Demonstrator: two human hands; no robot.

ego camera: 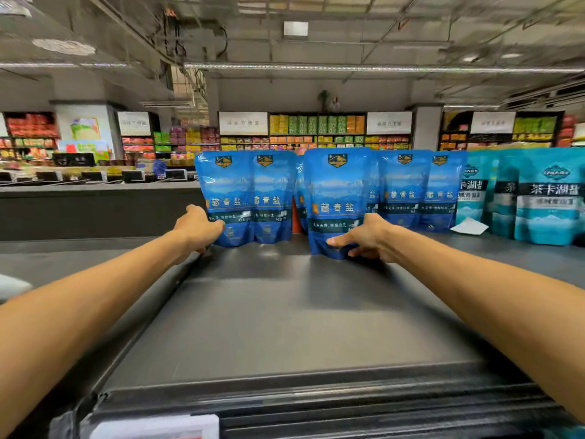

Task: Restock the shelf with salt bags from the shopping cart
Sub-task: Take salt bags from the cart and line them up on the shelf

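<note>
- Head view: the front blue salt bag (337, 202) stands upright on the grey shelf (285, 312), long axis vertical, at 12 o'clock from centre
- The right hand (364, 237) grips its lower right corner, fingers curled on the front; bag at 11 o'clock from the knuckles
- The left hand (198, 228) holds the leftmost blue bag (226, 198) by its lower left edge; bag at 1 o'clock
- Count: at least six blue bags, one mostly hidden, and about three teal bags (547, 198) at 3 o'clock
- Shopping cart not in view
- The right hand is nearer the gap between the bags
</note>
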